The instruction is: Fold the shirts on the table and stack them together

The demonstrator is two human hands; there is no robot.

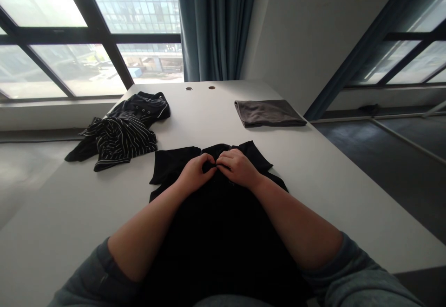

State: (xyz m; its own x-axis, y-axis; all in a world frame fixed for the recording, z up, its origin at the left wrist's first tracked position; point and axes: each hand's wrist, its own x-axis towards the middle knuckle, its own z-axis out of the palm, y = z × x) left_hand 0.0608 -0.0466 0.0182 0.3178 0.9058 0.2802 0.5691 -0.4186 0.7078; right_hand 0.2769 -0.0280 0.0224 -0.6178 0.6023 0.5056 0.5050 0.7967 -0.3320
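Note:
A black short-sleeved shirt lies spread on the white table in front of me, its sleeves out to both sides and its collar at the far end. Just below the collar, my left hand pinches the fabric between thumb and fingers. My right hand is closed on the same spot, its fingertips almost meeting those of the left. Any button between the fingertips is too small and dark to make out. The shirt's lower part runs down toward my body, between my forearms.
A crumpled heap of dark clothes, some striped white, lies at the table's left. A folded grey-brown cloth rests near the right edge. Two round cable holes are at the far end of the white table. Beyond stand a blue curtain and windows.

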